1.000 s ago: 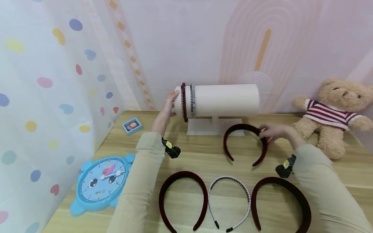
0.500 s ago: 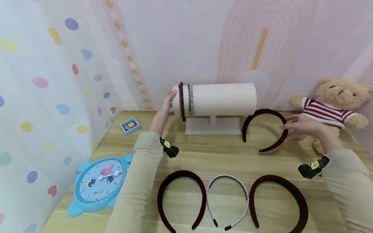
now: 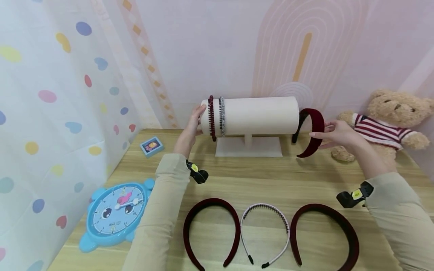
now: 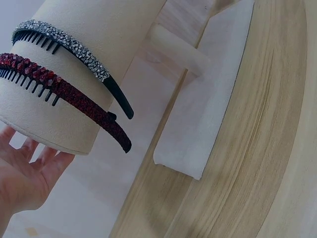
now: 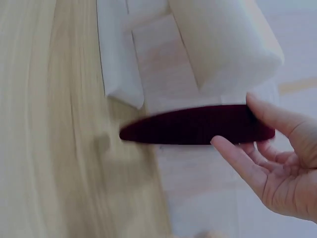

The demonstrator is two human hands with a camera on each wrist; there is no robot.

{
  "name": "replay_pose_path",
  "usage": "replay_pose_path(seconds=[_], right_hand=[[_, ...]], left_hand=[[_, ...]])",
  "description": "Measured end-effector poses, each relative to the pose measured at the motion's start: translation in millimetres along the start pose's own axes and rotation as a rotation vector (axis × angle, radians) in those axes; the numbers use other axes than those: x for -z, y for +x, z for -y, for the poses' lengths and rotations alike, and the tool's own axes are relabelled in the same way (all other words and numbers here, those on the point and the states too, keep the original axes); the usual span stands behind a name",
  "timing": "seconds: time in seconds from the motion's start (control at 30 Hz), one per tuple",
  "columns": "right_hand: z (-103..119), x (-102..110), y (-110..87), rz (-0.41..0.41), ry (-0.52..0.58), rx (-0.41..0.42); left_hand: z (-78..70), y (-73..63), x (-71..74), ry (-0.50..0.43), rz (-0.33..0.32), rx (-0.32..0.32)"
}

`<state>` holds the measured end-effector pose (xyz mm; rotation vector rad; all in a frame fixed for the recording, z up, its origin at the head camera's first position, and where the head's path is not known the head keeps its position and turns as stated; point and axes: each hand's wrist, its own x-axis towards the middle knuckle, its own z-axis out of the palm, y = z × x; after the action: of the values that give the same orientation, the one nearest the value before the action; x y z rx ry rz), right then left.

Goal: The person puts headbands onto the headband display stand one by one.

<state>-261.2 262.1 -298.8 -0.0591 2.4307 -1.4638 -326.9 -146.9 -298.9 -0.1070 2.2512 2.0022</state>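
Note:
A white roll-shaped headband stand [image 3: 261, 115] lies level on its post, with a dark red beaded headband [image 3: 211, 118] and a silver glittery headband [image 3: 222, 116] around its left part. My left hand [image 3: 193, 122] holds the stand's left end; some fingertips are hidden behind it. At the opposite end, my right hand [image 3: 339, 133] pinches a wide dark red velvet headband [image 3: 317, 126] between thumb and fingers. That headband is turned nearly edge-on to the roll, its open side down, right beside the roll's end [image 5: 247, 62]. In the right wrist view, the velvet band [image 5: 198, 125] spans outward from the fingers.
On the wooden table in front lie two dark red headbands [image 3: 234, 214] [image 3: 350, 233] with a thin white toothed headband [image 3: 265, 205] between them. A blue toy clock [image 3: 116, 214] and small blue framed picture [image 3: 151, 146] are at left. A teddy bear [image 3: 383, 128] sits at right.
My right hand has carried the velvet headband up and rightward to the roll's right end, then turned it from face-on to nearly edge-on. My left hand has stayed on the stand.

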Motion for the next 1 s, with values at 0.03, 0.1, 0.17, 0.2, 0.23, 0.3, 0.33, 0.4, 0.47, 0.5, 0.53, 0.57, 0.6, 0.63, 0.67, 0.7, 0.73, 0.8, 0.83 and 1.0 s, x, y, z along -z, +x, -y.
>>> replay_pose_path(seconds=[0.03, 0.1, 0.17, 0.2, 0.23, 0.3, 0.33, 0.4, 0.47, 0.5, 0.53, 0.57, 0.6, 0.63, 0.67, 0.7, 0.73, 0.8, 0.83, 1.0], right_hand=[[2.5, -1.1, 0.6, -0.011, 0.002, 0.007], [8.3, -3.2, 1.0, -0.023, 0.007, 0.013], [13.8, -4.8, 0.6, -0.026, 0.012, 0.024], [16.2, -5.4, 0.2, -0.025, 0.015, 0.033], [19.0, -7.1, -0.5, -0.035, 0.019, 0.046], [24.0, -10.9, -1.6, -0.053, 0.027, 0.086], [25.6, -12.8, -1.6, -0.067, 0.030, 0.112], [28.8, -16.8, -1.7, -0.098, 0.023, 0.156], [30.5, -20.0, -1.7, -0.123, 0.015, 0.181], [30.8, -21.0, -1.8, -0.131, 0.008, 0.187], [30.8, -21.5, -2.1, -0.138, 0.003, 0.195], [30.8, -21.9, -2.6, -0.144, 0.000, 0.199], [30.9, -22.3, -3.2, -0.148, 0.005, 0.204], [31.1, -22.8, -3.7, -0.151, 0.007, 0.210], [31.6, -23.2, -4.0, -0.146, 0.005, 0.222], [32.5, -23.9, -4.1, -0.144, -0.002, 0.232], [33.6, -24.9, -4.0, -0.141, -0.014, 0.243], [35.7, -27.2, -2.6, -0.138, -0.063, 0.267], [36.8, -28.3, -1.6, -0.140, -0.098, 0.274], [43.0, -33.2, 5.6, -0.226, -0.297, 0.269]], left_hand=[[-0.3, -0.2, -0.3, 0.001, 0.003, -0.001], [-2.8, -3.6, -1.4, 0.008, 0.011, -0.003], [-2.9, -3.9, -1.6, 0.007, 0.014, -0.007], [-2.8, -3.9, -1.6, 0.008, 0.015, -0.008], [-2.6, -3.8, -1.5, 0.006, 0.014, -0.009], [-0.1, -0.6, -0.6, -0.001, 0.007, -0.013], [0.1, -0.7, -0.5, -0.002, 0.004, -0.014], [0.4, -1.0, -0.5, 0.001, 0.000, -0.014], [0.5, -1.4, -0.5, 0.007, -0.003, -0.014], [0.6, -1.4, -0.4, 0.009, -0.003, -0.014], [0.5, -1.3, -0.5, 0.007, -0.004, -0.014], [0.4, -1.2, -0.6, 0.004, -0.004, -0.014], [0.4, -0.9, -0.5, 0.002, -0.003, -0.014], [0.3, -0.7, -0.4, 0.005, -0.001, -0.012], [0.2, -0.6, -0.2, 0.003, 0.001, -0.012], [0.2, -0.5, 0.1, 0.003, 0.000, -0.010], [0.1, -0.6, 0.4, 0.005, 0.000, -0.009], [0.0, -0.7, 0.5, 0.009, 0.001, -0.007], [-0.2, -0.9, 0.3, 0.010, 0.002, -0.007], [-1.6, -1.7, 0.8, 0.011, 0.011, -0.006]])
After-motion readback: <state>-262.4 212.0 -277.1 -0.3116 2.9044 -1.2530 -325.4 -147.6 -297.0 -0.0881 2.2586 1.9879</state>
